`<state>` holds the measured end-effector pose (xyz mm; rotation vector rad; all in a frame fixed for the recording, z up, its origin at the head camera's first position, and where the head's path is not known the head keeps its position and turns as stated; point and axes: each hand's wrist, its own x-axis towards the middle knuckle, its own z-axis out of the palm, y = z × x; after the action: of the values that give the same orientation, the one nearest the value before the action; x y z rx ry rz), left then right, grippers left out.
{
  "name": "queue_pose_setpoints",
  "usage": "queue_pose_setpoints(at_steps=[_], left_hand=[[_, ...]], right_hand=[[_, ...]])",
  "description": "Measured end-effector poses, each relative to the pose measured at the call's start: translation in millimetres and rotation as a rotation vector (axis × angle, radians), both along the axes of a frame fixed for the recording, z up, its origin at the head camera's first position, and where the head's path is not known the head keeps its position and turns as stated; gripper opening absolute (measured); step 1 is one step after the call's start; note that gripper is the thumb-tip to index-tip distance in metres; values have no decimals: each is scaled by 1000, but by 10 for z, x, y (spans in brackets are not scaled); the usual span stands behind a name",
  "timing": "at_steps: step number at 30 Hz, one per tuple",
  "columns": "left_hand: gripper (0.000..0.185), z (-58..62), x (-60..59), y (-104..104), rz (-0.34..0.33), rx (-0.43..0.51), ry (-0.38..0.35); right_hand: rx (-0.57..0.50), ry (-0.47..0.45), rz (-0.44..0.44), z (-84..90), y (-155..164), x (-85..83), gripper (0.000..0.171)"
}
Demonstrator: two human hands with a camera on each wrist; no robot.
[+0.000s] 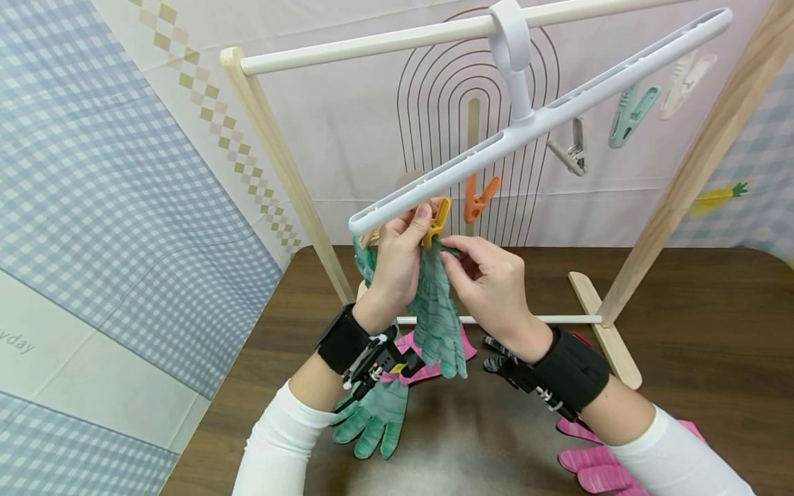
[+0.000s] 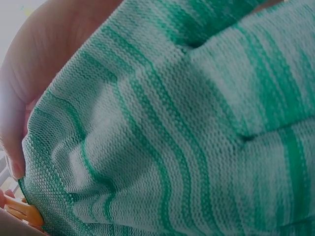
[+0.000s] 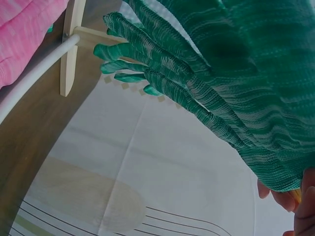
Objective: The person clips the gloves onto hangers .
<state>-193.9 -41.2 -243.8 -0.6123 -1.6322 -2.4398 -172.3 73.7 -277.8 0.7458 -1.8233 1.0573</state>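
Wooden rack [image 1: 282, 162]; both hands raised, pinching green glove [image 1: 437, 310].

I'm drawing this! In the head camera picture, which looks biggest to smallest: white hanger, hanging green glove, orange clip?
1. White hanger, by far the longest.
2. Hanging green glove.
3. Orange clip, smallest; it hangs farther back, so it may look slightly smaller.

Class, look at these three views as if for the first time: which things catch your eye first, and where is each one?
At the centre, the left hand pinches a yellow plastic clothes peg hanging from a tilted white plastic peg hanger, while the right hand holds the cuff of a green striped knitted glove at that peg. Another green glove lies on the dark wooden table below, with pink knitted gloves near the right forearm.
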Motion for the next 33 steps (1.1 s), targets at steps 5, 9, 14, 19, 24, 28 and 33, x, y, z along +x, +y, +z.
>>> queue_pose_setpoints(at_steps=[5, 9, 14, 19, 24, 28, 33], left_hand=[[33, -15, -6, 3, 7, -9, 4], [33, -19, -5, 3, 7, -9, 6], [32, -27, -13, 3, 2, -2, 15], [22, -33, -15, -3, -4, 2, 24], [19, -34, -12, -9, -8, 2, 25], [21, -37, -2, -15, -9, -10, 24], [22, -43, 9, -21, -13, -12, 19]], right_hand=[[0, -2, 8, -13, 7, 2, 15], [0, -6, 12, -17, 9, 5, 15], [2, -5, 14, -30, 13, 6, 16], [0, -5, 24, -45, 17, 5, 17], [6, -2, 32, -52, 21, 0, 19], [12, 2, 31, -55, 20, 20, 20], [16, 9, 32, -57, 21, 53, 23]])
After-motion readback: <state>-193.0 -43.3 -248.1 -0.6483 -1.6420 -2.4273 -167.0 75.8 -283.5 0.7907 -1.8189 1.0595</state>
